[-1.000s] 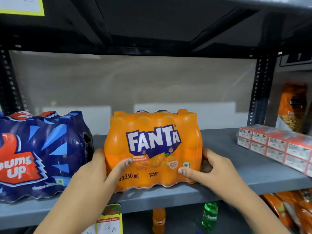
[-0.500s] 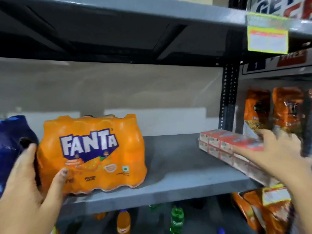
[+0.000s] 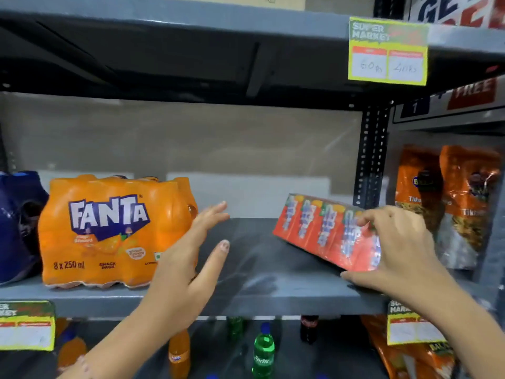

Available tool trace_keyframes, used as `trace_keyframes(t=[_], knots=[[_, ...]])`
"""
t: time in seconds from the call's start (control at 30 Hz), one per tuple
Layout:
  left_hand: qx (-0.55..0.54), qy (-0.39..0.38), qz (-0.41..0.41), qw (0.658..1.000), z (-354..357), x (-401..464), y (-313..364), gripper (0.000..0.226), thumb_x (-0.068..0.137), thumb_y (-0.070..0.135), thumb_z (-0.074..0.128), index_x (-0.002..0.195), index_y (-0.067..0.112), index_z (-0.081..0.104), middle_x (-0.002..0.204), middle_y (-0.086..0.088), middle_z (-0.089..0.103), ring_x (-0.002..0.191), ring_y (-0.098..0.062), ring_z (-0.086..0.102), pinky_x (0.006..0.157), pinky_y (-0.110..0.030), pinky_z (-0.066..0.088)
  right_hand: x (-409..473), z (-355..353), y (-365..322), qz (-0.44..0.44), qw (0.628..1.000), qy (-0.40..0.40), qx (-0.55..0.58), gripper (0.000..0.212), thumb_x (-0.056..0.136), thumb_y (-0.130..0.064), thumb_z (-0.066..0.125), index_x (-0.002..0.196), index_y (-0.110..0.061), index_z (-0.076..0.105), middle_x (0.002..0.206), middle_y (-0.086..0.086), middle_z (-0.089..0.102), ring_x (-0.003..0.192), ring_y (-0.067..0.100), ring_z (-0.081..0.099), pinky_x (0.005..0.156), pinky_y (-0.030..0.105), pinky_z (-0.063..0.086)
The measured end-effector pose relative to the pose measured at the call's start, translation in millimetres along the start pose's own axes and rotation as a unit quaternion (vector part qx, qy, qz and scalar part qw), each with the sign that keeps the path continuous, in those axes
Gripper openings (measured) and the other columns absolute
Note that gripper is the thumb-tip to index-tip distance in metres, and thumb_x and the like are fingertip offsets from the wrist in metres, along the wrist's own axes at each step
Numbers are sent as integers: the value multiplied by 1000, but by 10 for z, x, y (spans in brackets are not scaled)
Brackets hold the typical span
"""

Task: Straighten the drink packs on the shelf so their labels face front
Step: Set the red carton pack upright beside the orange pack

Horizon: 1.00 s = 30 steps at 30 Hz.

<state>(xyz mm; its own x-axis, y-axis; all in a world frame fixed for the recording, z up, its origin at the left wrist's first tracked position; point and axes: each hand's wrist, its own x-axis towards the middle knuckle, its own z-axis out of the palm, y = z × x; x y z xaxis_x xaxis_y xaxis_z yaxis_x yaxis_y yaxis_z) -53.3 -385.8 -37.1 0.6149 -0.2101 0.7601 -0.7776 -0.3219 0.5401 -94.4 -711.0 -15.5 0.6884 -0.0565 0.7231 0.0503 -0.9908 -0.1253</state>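
An orange Fanta pack (image 3: 109,231) stands on the grey shelf (image 3: 246,299) at the left, its label facing front. A dark blue drink pack (image 3: 16,225) sits to its left, partly cut off. At the right a red pack of juice cartons (image 3: 322,228) is tilted up on edge, its blurred front labels facing me. My right hand (image 3: 396,247) grips its right end, fingers over the top and thumb under. My left hand (image 3: 188,263) hovers open in mid-shelf between the Fanta pack and the red pack, touching neither.
Orange snack bags (image 3: 448,203) hang in the bay to the right, past a black perforated upright (image 3: 371,157). Yellow price tags (image 3: 388,51) are clipped to the shelf edges. Loose bottles, orange, green (image 3: 263,351) and dark, stand on the shelf below.
My left hand let go of the Fanta pack and moved right, open. My right hand reached the red carton pack, took hold and tipped it up from lying flat. The camera panned right.
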Motion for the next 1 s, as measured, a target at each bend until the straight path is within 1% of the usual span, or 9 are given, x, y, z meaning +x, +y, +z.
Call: trace_keyframes(t=[0.07,0.2,0.4,0.53,0.63,0.73,0.83,0.9,1.0], knots=[[-27,10,-34,999,226,93,-5,35,99,40,51,134,41,57,138,29,58,134,12,45,115,-27,39,24,52,104,-33,999,3,19,82,44,-70,70,112,-30,48,116,-4,52,113,28,46,89,40,33],[-120,-91,-163,975,558,334,19,55,96,59,37,130,26,64,129,17,66,128,0,55,116,-35,39,-7,98,149,-80,996,16,37,76,61,-70,62,122,-27,49,128,-2,50,121,28,47,97,32,22],[-362,-170,-361,842,989,680,175,86,96,67,14,155,8,34,162,-10,37,153,-26,26,124,-41,18,-256,130,72,18,947,76,311,57,92,-62,44,143,-45,25,152,-33,17,147,1,19,115,38,23],[-406,-140,-403,809,956,788,158,100,88,79,12,158,10,27,158,-12,43,154,-28,22,126,-43,10,-301,161,142,189,843,82,496,79,82,-85,26,149,-41,26,145,-5,45,131,16,49,104,40,41],[-422,-146,-415,793,930,810,96,109,81,86,12,158,9,26,155,-12,48,153,-27,25,126,-45,7,-371,151,110,228,806,109,536,100,69,-95,27,142,-29,41,131,7,60,121,23,59,104,47,44],[-447,-151,-421,774,892,823,75,117,76,90,11,156,7,32,156,-15,45,151,-29,29,126,-46,9,-448,172,-100,221,785,135,563,101,67,-94,36,130,-17,52,119,5,67,106,15,68,89,34,56],[-459,-131,-423,771,824,831,107,116,79,88,9,154,3,35,161,-19,35,152,-34,27,125,-47,13,-502,166,-389,235,755,150,594,106,45,-100,48,109,-16,57,97,1,70,76,0,71,65,17,57],[-429,-93,-420,794,757,821,118,112,83,84,7,154,2,36,163,-17,32,153,-35,21,125,-48,12,-570,213,-581,224,757,131,600,88,44,-99,51,100,-31,59,90,5,74,77,1,72,69,25,59],[-368,-30,-403,837,647,751,147,106,86,81,7,150,5,43,160,-13,39,151,-36,27,124,-51,12,-667,239,-910,168,762,73,621,61,58,-94,48,96,-48,61,106,-11,76,96,10,73,85,43,56]])
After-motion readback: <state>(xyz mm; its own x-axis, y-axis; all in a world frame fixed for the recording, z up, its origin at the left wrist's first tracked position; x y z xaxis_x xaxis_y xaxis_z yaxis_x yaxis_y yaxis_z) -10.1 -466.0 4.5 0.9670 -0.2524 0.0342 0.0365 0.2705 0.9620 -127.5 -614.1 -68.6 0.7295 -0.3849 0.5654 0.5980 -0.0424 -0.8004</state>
